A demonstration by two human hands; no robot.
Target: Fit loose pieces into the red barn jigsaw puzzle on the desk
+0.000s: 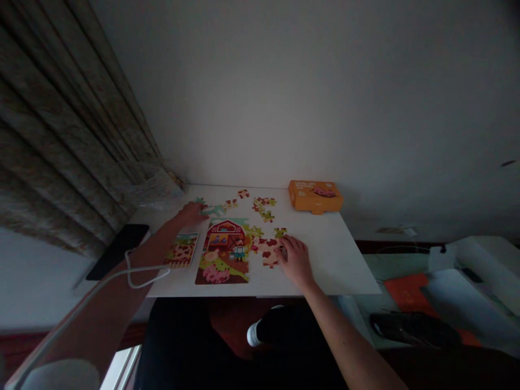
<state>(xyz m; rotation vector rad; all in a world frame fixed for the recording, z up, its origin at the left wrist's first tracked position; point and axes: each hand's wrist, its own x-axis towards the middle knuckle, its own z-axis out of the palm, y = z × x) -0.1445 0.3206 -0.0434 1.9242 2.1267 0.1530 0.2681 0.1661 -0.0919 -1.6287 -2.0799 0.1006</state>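
Head view, jigsaw puzzle [222, 252] between hands [190, 214] [294, 262] (touching)

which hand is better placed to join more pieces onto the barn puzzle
Probably the right: the right hand rests on white-and-brown cow-patterned jigsaw pieces beside the assembled red-barn jigsaw. The left hand sits farther off, by a loose green piece.

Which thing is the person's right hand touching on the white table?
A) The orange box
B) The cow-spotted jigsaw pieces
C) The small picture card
B: the right hand lies against the cow-spotted jigsaw pieces, well apart from the orange box.
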